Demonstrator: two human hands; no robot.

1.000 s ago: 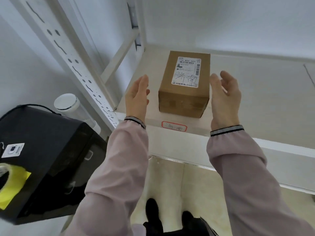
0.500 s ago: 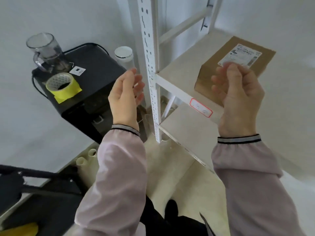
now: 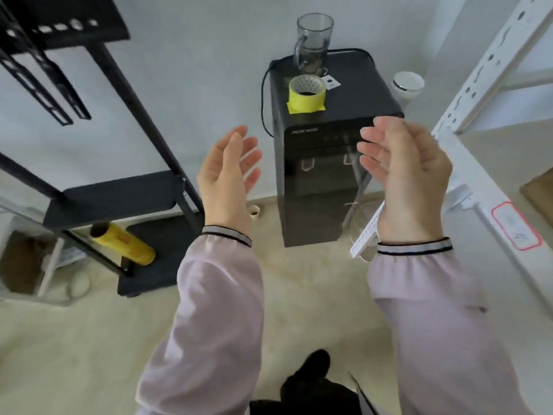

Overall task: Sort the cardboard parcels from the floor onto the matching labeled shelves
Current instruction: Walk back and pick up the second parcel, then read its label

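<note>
Cardboard parcel (image 3: 540, 195): only a brown corner of it shows at the far right edge of the view, lying on the white shelf (image 3: 475, 163), just beyond the red-bordered label (image 3: 515, 226) stuck on that shelf's front lip; the rest is cut off by the frame. Both hands are raised in front of the black water dispenser (image 3: 326, 163), well apart from the parcel and touching nothing; the left hand (image 3: 227, 175) is spread, palm turned inward, fingers loosely extended, to the left of the dispenser; the right hand (image 3: 404, 172) is likewise spread and empty, palm facing the left one, overlapping the dispenser's right edge, between it and the shelf's white perforated post (image 3: 490, 64). Pale pink sleeves with striped cuffs cover both forearms. On top of the dispenser stand a roll of yellow tape (image 3: 306, 94) and, behind it, a clear glass mug (image 3: 313, 40); a white-lidded container (image 3: 408, 83) sits just to the dispenser's right (its lower part hidden). To the dispenser's left stands a black metal stand (image 3: 125, 187), and a yellow cylinder (image 3: 125, 242) lies at its base; the floor (image 3: 74, 339) below is pale beige; a dark shoe (image 3: 314, 363) shows at the bottom of the view.
</note>
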